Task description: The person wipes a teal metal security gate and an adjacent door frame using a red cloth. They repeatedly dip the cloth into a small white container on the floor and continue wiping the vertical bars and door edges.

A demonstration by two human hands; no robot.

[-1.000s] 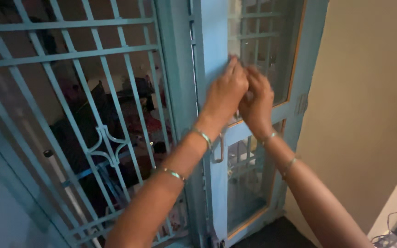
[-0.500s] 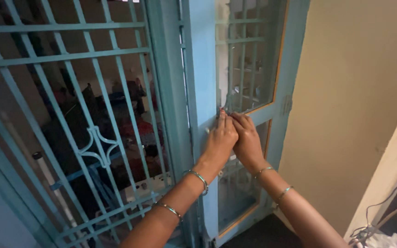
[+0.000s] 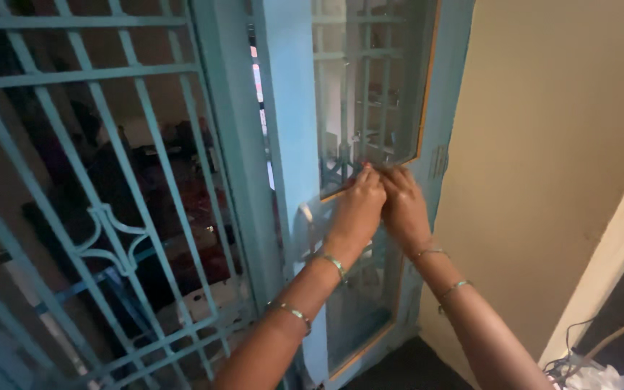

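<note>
A light blue window shutter (image 3: 289, 144) with glass panes (image 3: 370, 87) stands in front of me. Both my hands meet at its cross rail (image 3: 427, 170), just below the upper pane. My left hand (image 3: 359, 209) has its fingers bunched, with the tips pressed on the rail's top edge. My right hand (image 3: 404, 206) lies close against it, fingers curled on the same spot. Anything small between the fingertips is hidden. Thin bangles circle both wrists and forearms.
A blue metal grille (image 3: 110, 224) with a scroll ornament fills the left, with a dim room behind it. A beige wall (image 3: 557, 144) is on the right. A white door frame (image 3: 615, 267) and loose cables (image 3: 579, 365) are at the lower right.
My hands have slid down from the upper glass pane to the cross rail, staying together. My view has shifted, showing more of the wall and door frame at the right.
</note>
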